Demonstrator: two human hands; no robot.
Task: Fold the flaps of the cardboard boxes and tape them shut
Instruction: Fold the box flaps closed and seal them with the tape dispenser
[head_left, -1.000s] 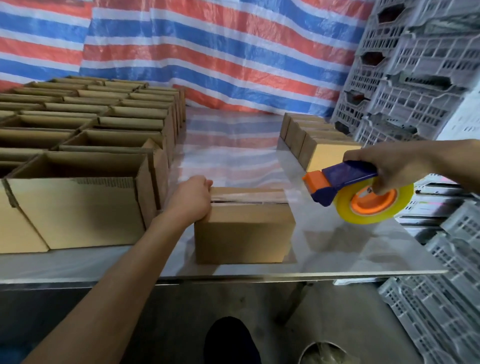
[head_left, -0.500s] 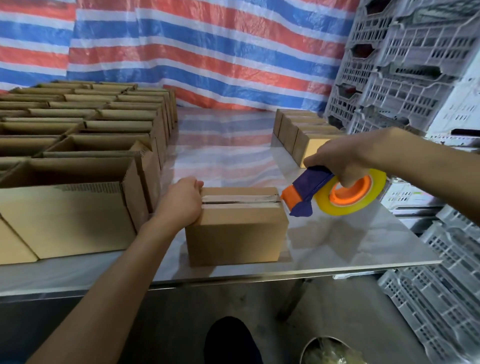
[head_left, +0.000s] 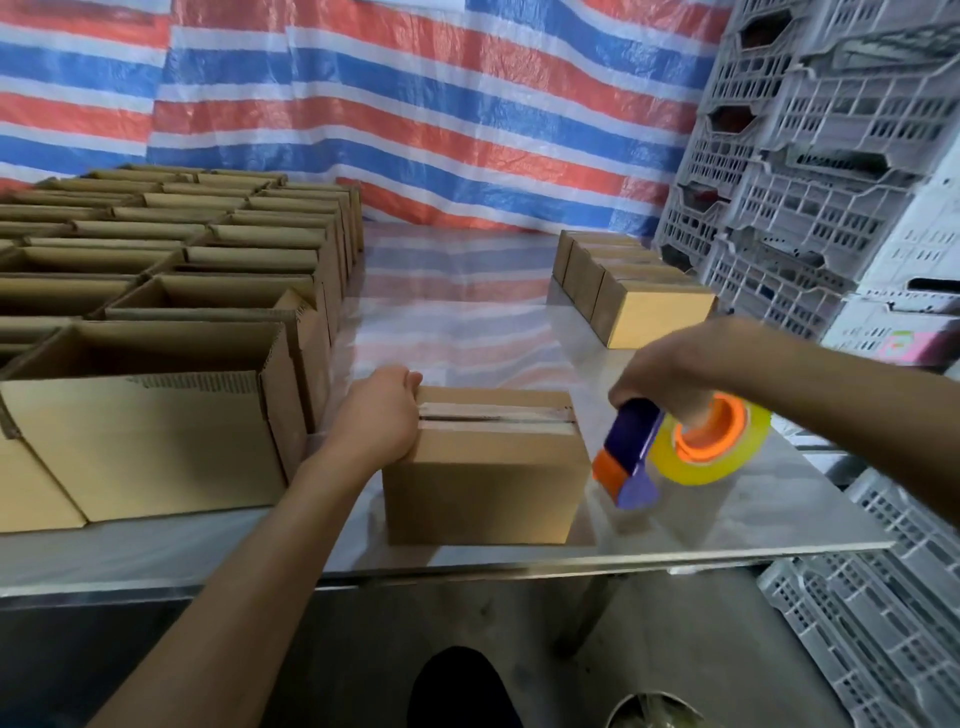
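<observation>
Cardboard box (head_left: 483, 483), flaps folded down, sits near the front edge of the worktop (head_left: 737, 525), about midway along it. A pale glossy strip runs along its top seam. My left hand (head_left: 376, 423) lies against the box's left end, with the fingers (head_left: 408, 382) curled over the top left edge and gripping it.

My right hand (head_left: 660, 376) hangs just beside the box's right end, not touching it. Its fingers are clenched round the handle of the tape dispenser (head_left: 628, 462). The dispenser's orange and purple nose tilts down toward the worktop, close to the box's right side. It is blurred, so I cannot tell whether it touches the surface. The yellow tape roll (head_left: 727, 457) sits on the dispenser's far side from the box.

Open boxes (head_left: 156, 332) crowd the worktop's left side back to the far left corner. A row of closed boxes (head_left: 654, 317) lines the right edge further back. Grey crates (head_left: 831, 182) stand stacked beyond that edge, and a striped tarp (head_left: 415, 114) hangs behind.
</observation>
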